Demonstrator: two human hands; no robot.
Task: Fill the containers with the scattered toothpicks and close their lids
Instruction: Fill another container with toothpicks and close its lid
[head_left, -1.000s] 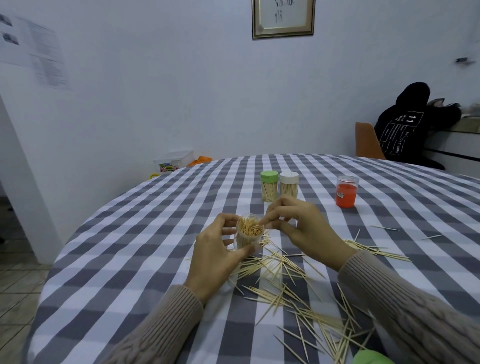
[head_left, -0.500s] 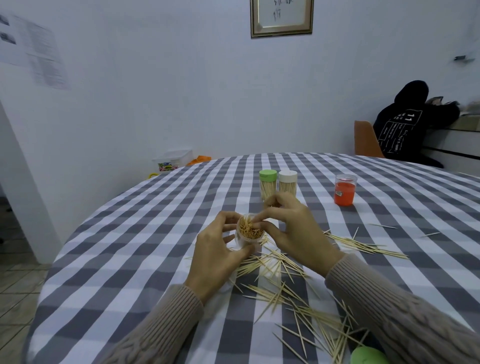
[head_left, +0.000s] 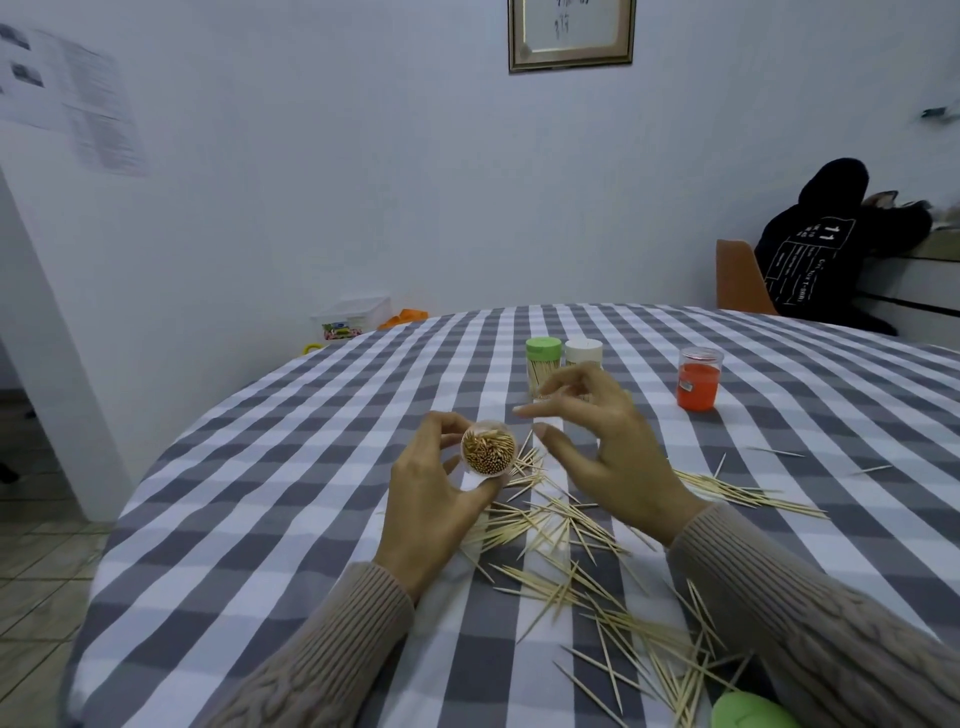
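My left hand (head_left: 431, 493) grips a clear lidless toothpick container (head_left: 488, 448), tilted so its packed toothpick ends face me. My right hand (head_left: 597, 441) hovers just right of it with fingers loosely spread, holding nothing. Scattered toothpicks (head_left: 571, 551) lie on the checked tablecloth (head_left: 291, 467) below and right of both hands. Behind my right hand stand two filled containers, one with a green lid (head_left: 543, 364) and one with a white lid (head_left: 583, 353). A green lid (head_left: 753, 712) shows at the bottom edge.
A clear jar with an orange insert (head_left: 698, 379) stands at the back right of the table. A person in black (head_left: 826, 254) sits on an orange chair (head_left: 737, 280) beyond the table. A plastic box (head_left: 353, 317) lies by the wall.
My right hand has let go of the container's rim and drawn back to the right. My left hand has tilted the container so its open top faces me.
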